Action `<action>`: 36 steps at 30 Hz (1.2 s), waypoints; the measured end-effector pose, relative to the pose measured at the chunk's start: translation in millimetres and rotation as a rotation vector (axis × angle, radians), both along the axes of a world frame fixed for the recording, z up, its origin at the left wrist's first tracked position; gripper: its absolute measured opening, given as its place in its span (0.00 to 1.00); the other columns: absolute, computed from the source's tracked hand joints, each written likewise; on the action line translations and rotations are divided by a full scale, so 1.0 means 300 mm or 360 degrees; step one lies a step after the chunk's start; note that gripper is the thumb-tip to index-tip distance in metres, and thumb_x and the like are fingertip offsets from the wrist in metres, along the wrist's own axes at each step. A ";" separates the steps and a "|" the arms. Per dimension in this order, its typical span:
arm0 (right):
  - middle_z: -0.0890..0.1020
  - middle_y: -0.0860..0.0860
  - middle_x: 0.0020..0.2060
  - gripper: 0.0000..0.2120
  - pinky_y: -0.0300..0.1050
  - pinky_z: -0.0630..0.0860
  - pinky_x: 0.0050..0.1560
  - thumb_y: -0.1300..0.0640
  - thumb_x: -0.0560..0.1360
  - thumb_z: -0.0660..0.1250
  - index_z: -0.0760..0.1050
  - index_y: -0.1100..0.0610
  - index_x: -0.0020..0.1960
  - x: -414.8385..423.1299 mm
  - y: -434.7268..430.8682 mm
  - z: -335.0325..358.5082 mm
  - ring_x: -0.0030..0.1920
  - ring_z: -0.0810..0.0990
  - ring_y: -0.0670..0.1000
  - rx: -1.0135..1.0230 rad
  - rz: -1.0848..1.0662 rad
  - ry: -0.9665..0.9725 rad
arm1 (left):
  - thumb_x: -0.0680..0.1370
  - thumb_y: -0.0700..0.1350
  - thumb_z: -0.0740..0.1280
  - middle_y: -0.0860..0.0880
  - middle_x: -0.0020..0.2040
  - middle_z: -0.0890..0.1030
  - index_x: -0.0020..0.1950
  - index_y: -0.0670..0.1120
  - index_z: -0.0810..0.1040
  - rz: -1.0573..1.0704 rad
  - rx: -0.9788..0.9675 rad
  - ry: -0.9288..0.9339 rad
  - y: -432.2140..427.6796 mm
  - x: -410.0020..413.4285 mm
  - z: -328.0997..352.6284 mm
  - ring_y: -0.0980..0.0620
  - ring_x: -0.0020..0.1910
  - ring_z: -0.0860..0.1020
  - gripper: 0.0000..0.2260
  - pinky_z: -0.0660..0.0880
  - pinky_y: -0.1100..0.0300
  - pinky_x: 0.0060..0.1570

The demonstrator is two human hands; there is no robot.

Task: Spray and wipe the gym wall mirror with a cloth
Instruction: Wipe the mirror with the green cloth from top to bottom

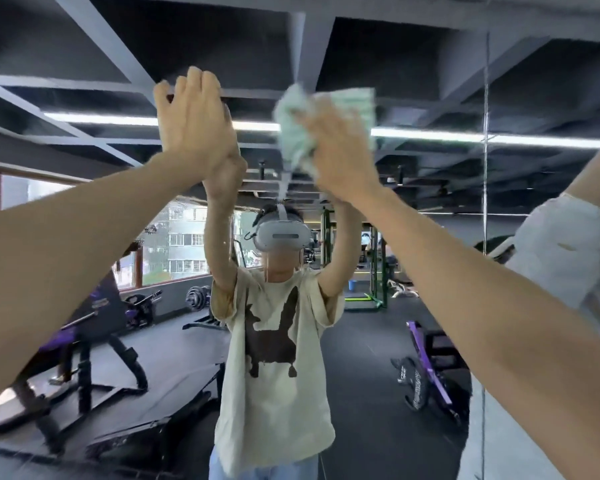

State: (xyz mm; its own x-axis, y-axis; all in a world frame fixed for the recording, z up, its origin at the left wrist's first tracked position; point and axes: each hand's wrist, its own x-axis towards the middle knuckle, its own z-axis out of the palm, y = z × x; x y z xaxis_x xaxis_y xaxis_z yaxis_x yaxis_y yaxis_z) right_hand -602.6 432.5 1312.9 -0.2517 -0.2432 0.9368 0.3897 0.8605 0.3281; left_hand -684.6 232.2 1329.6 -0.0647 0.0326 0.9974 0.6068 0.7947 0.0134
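Observation:
The wall mirror [413, 81] fills the view and reflects me, the gym floor and the ceiling. Both my arms reach up high to the glass. My left hand [193, 123] lies flat against the mirror with straight fingers, meeting its own reflection. My right hand [340, 150] presses a crumpled pale green and white cloth [298, 129] against the upper glass, fingers bunched into the cloth. No spray bottle is in view.
A vertical seam [486, 150] between mirror panels runs down at the right. Another person's light sleeve [568, 251] shows at the right edge. Reflected behind me are purple and black weight benches [84, 344] and a green rack [374, 285].

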 end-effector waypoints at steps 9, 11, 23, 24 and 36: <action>0.58 0.52 0.76 0.29 0.61 0.51 0.74 0.44 0.77 0.55 0.54 0.47 0.76 -0.032 -0.034 -0.200 0.76 0.54 0.55 0.0335 -0.0055 -0.0227 | 0.75 0.40 0.61 0.42 0.59 0.73 0.62 0.40 0.71 -0.0102 -0.0088 0.0000 -0.014 0.020 -0.026 0.43 0.60 0.71 0.16 0.60 0.48 0.65; 0.56 0.51 0.77 0.28 0.61 0.47 0.74 0.45 0.78 0.54 0.52 0.46 0.77 -0.010 0.015 -0.186 0.77 0.52 0.55 0.0504 -0.0124 -0.0430 | 0.76 0.41 0.59 0.42 0.59 0.74 0.62 0.40 0.71 -0.0076 -0.0140 0.0031 0.006 0.026 -0.038 0.43 0.59 0.72 0.15 0.61 0.49 0.64; 0.54 0.53 0.77 0.30 0.61 0.44 0.73 0.39 0.79 0.46 0.51 0.50 0.78 -0.040 -0.073 -0.029 0.77 0.50 0.55 -0.0344 -0.0102 0.0154 | 0.76 0.41 0.59 0.43 0.61 0.75 0.63 0.41 0.72 -0.0067 -0.0298 0.0210 0.005 -0.004 -0.053 0.45 0.61 0.71 0.16 0.60 0.49 0.65; 0.52 0.52 0.77 0.31 0.61 0.43 0.73 0.40 0.78 0.45 0.50 0.50 0.78 -0.058 -0.101 -0.097 0.77 0.48 0.54 -0.0206 -0.0114 0.0008 | 0.77 0.42 0.59 0.43 0.61 0.75 0.63 0.41 0.72 -0.0091 -0.0276 0.0193 0.014 -0.010 -0.050 0.44 0.61 0.71 0.15 0.60 0.49 0.65; 0.51 0.53 0.78 0.26 0.60 0.43 0.75 0.55 0.81 0.48 0.49 0.51 0.78 0.071 0.069 -0.054 0.77 0.46 0.53 -0.1131 0.0008 0.0643 | 0.73 0.38 0.62 0.47 0.70 0.70 0.67 0.45 0.71 -0.0187 -0.0352 0.0179 0.096 0.039 -0.115 0.49 0.69 0.67 0.21 0.54 0.49 0.72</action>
